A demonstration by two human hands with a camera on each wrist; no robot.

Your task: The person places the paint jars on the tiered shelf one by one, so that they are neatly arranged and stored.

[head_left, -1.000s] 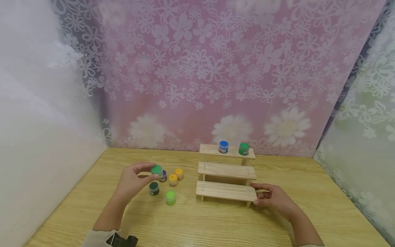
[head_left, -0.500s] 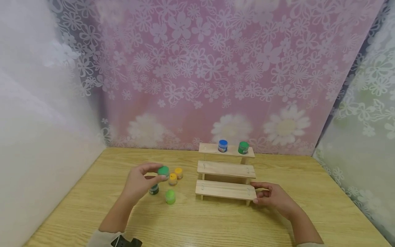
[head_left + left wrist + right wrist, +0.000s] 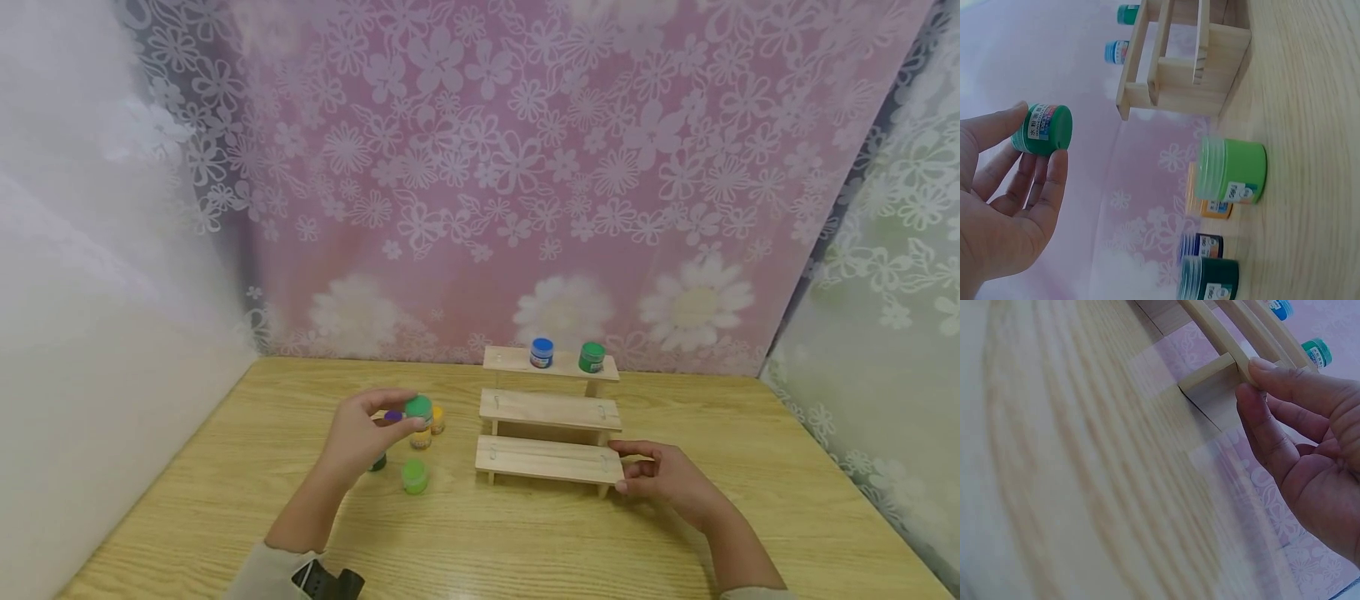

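Observation:
My left hand [image 3: 352, 437] pinches a green paint jar [image 3: 419, 407] between thumb and fingers, holding it above the table. In the left wrist view this jar [image 3: 1047, 129] lies on its side in the grip, its printed label showing. With thumb and forefinger, my right hand [image 3: 671, 483] grips the right end of the lowest step of a three-step wooden display stand [image 3: 551, 458]. On the stand's top step are a blue paint jar [image 3: 542, 352] and another green paint jar [image 3: 592, 357]. The lower two steps bear nothing.
Left of the stand, a light green jar [image 3: 414, 477], a dark green jar [image 3: 378, 462], a purple jar [image 3: 393, 416] and two yellow jars [image 3: 422, 439] stand on the wooden table [image 3: 465, 542]. My left hand partly hides some. A flowered curtain [image 3: 450, 167] hangs behind.
My left hand has carried the green paint jar to the right, from over the purple jar to over the yellow jars. The right hand keeps its grip on the stand.

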